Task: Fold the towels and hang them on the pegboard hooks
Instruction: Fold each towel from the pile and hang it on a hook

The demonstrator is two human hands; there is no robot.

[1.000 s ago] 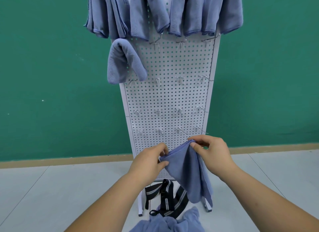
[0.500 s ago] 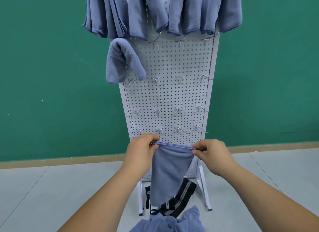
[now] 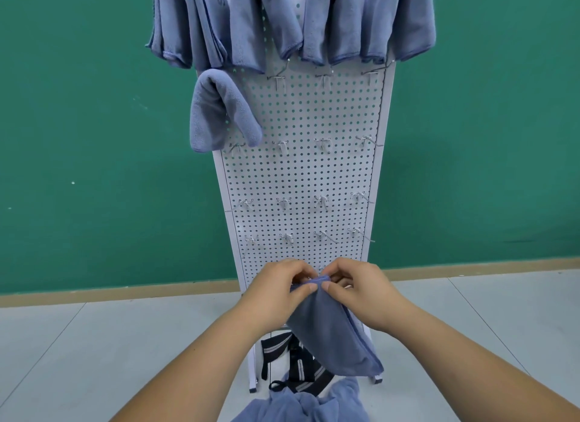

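A blue towel (image 3: 332, 337) hangs folded from both my hands, low in front of the white pegboard (image 3: 301, 170). My left hand (image 3: 277, 291) and my right hand (image 3: 356, 288) pinch its top edge close together, thumbs nearly touching. Several folded blue towels (image 3: 282, 19) hang across the board's top row. One more folded towel (image 3: 219, 110) drapes over a hook at the left of the second row. Bare metal hooks (image 3: 321, 143) fill the lower rows.
A pile of blue towels (image 3: 301, 404) lies at the bottom edge, with a black striped strap (image 3: 301, 368) on it by the board's feet. A green wall (image 3: 94, 139) stands behind, and grey floor tiles (image 3: 94, 359) spread to both sides.
My hands came together, bringing the two held ends of the towel's top edge to meet, so the towel now hangs folded narrower and swung right.
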